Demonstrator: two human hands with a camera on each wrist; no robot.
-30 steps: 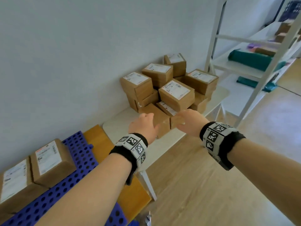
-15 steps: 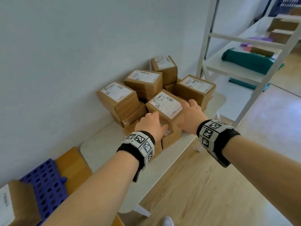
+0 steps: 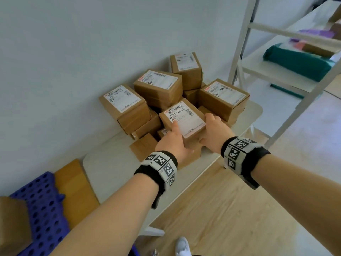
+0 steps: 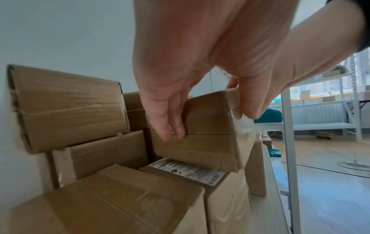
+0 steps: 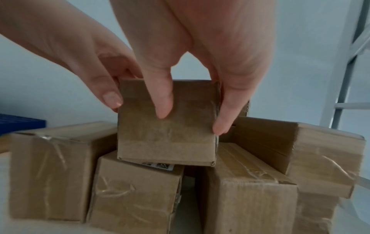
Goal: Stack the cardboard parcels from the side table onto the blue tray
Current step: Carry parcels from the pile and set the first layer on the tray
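A cardboard parcel (image 3: pixel 184 117) with a white label tops the front of a pile of several parcels on the white side table (image 3: pixel 110 163). My left hand (image 3: pixel 173 139) grips its near-left corner, thumb on the label. In the left wrist view the left hand (image 4: pixel 210 123) has fingers (image 4: pixel 168 126) on the parcel (image 4: pixel 200 142). My right hand (image 3: pixel 212 130) grips the right side. Its thumb and fingers (image 5: pixel 222 123) pinch the parcel (image 5: pixel 166 139), which tilts over a labelled parcel (image 4: pixel 190 172). The blue tray (image 3: pixel 42 209) lies at the lower left.
One parcel (image 3: pixel 13 224) stands on the tray at the left edge. A brown board (image 3: pixel 73 191) lies between tray and table. A white shelf frame (image 3: pixel 241 43) with a teal bag (image 3: pixel 297 63) rises to the right. Wooden floor and a white shoe (image 3: pixel 181 246) are below.
Both hands moved from the low front parcels up to the labelled top parcel and closed on its sides. The view swung right, so the tray slid toward the left edge.
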